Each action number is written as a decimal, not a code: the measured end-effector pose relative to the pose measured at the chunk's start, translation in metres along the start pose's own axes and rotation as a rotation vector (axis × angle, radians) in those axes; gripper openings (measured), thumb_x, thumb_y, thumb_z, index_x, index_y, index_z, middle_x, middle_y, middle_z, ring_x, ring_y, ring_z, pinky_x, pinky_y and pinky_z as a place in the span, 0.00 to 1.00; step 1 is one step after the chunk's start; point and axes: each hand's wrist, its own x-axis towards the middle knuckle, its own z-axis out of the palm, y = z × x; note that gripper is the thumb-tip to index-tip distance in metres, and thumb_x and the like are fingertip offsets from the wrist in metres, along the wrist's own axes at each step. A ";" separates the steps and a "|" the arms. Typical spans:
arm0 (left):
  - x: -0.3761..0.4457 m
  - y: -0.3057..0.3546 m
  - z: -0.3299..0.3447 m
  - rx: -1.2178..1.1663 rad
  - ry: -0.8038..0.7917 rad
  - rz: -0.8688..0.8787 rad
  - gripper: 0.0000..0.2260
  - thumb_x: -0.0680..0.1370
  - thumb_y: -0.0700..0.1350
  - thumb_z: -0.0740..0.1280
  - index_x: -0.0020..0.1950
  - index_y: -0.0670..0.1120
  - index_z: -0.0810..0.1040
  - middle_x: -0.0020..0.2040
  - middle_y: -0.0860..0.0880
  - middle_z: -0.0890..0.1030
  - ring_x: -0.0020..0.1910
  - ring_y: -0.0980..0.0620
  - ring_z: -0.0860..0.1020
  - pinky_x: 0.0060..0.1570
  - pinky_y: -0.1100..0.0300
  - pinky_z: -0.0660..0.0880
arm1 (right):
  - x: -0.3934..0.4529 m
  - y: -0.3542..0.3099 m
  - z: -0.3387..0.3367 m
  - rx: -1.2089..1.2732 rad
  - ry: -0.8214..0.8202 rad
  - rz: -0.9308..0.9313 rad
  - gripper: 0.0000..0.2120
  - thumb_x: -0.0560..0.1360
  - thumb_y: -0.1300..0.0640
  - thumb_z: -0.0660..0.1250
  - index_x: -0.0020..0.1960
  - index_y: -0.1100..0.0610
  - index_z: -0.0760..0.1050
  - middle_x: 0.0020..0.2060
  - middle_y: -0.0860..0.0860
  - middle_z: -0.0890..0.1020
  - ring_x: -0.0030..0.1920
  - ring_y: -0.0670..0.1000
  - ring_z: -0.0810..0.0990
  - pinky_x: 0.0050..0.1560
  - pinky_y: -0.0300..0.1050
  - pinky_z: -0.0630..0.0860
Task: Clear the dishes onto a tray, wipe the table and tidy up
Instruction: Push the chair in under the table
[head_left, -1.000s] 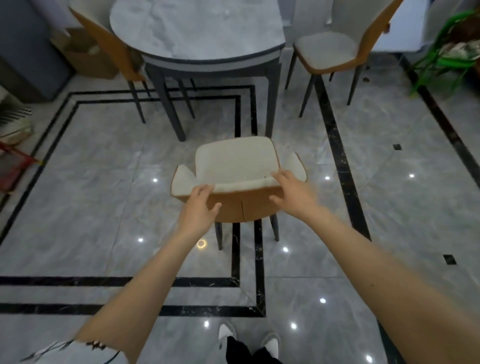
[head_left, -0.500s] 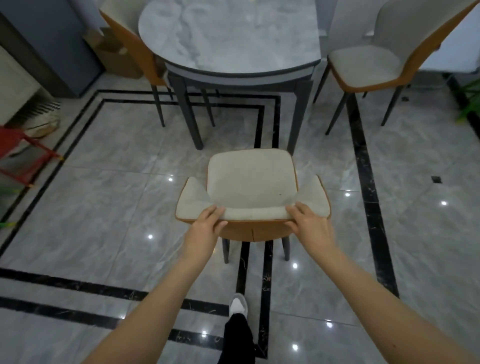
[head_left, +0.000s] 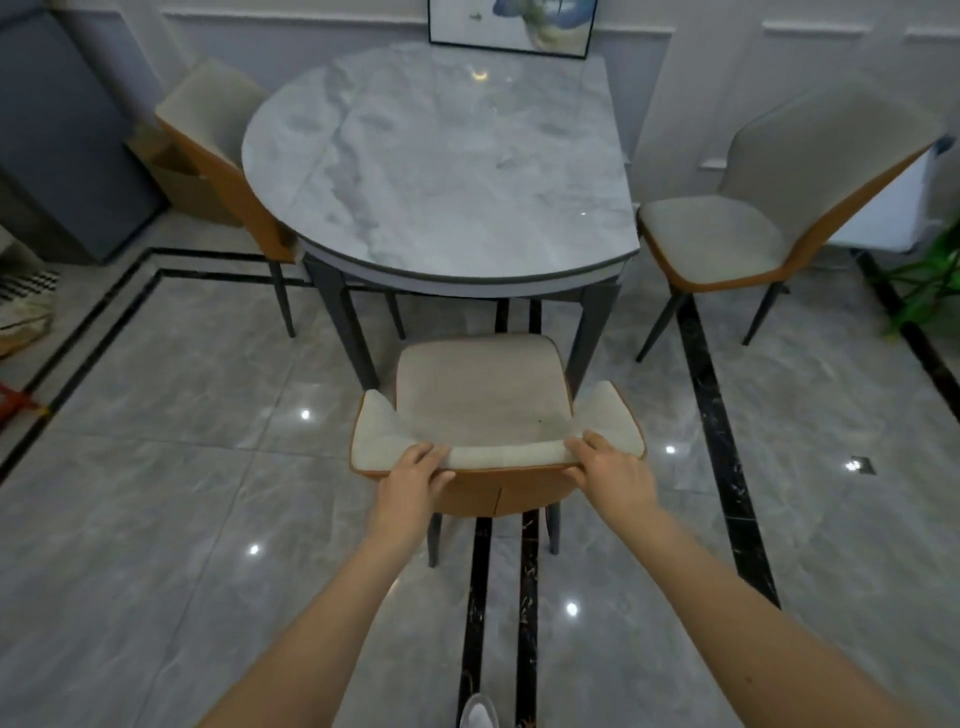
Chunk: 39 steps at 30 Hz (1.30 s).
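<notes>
Both arms stretched fwd, bare. Left hand (head_left: 410, 480) & right hand (head_left: 613, 475) palms down, fingers (head_left: 428, 454) curled over, gripping chair backrest (head_left: 504, 457) top edge.

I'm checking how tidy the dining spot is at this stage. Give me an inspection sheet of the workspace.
Surface: marble table bare, no dishes seen.
Job's things: near chair faces the table, seat front close to its edge; no tray or cloth seen.
Clutter: cardboard box on the floor behind the left chair.
Grippers: left hand and right hand grip the near chair's backrest top.
Cables: nothing seen.
Surroundings: right chair beside the table, plant at right, framed picture on the wall.
</notes>
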 end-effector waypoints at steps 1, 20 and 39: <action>0.019 0.000 -0.003 -0.008 -0.005 -0.006 0.17 0.78 0.47 0.64 0.67 0.45 0.74 0.68 0.46 0.72 0.64 0.47 0.72 0.61 0.52 0.72 | 0.018 -0.002 -0.005 0.012 -0.005 -0.004 0.20 0.79 0.45 0.58 0.68 0.51 0.66 0.68 0.52 0.69 0.53 0.57 0.80 0.47 0.49 0.77; 0.238 0.022 -0.030 -0.044 -0.062 -0.113 0.18 0.79 0.44 0.63 0.69 0.46 0.72 0.70 0.45 0.68 0.68 0.48 0.67 0.70 0.56 0.61 | 0.242 0.017 -0.068 0.071 -0.022 -0.065 0.21 0.78 0.45 0.59 0.69 0.50 0.66 0.63 0.51 0.72 0.52 0.56 0.79 0.44 0.47 0.74; 0.309 0.005 -0.077 0.095 -0.232 -0.189 0.28 0.72 0.56 0.70 0.69 0.49 0.70 0.67 0.48 0.70 0.57 0.49 0.75 0.49 0.59 0.77 | 0.289 0.009 -0.094 0.272 -0.012 -0.059 0.28 0.69 0.31 0.61 0.62 0.46 0.74 0.59 0.44 0.78 0.58 0.49 0.77 0.52 0.44 0.73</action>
